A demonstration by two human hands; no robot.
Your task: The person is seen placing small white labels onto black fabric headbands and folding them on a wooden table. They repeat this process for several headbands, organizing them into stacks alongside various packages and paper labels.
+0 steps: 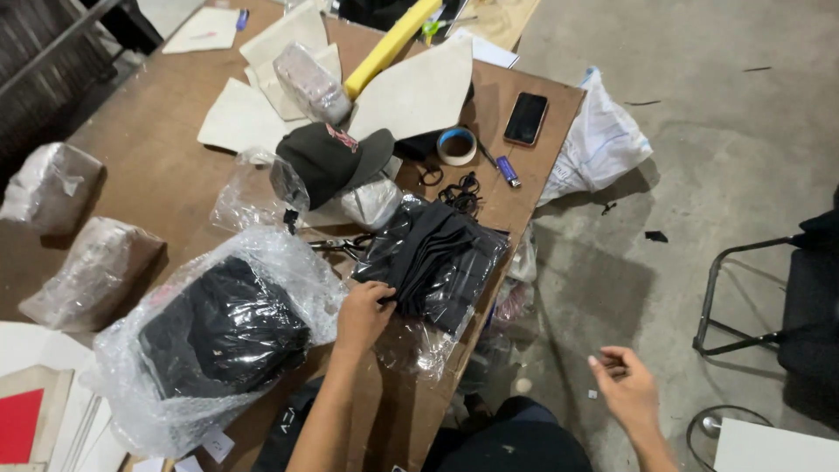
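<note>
My left hand point(363, 313) rests on the near edge of a stack of folded black fabric point(433, 253) that lies on crinkled clear plastic on the brown table point(157, 166), fingers curled onto the cloth. To its left sits a big clear plastic bag point(218, 336) stuffed with black cloth. My right hand point(625, 385) hovers off the table's right side over the concrete floor, fingers loosely bent and apart, nothing in it.
A black cap point(328, 157), tape roll point(456, 145), blue lighter point(509, 171), phone point(526, 118), scissors point(336, 246), black elastic bands point(461, 190), white paper patterns point(419, 92) and wrapped bundles point(92, 271) crowd the table. A white sack point(599, 140) hangs off its right edge. A black chair point(786, 306) stands at right.
</note>
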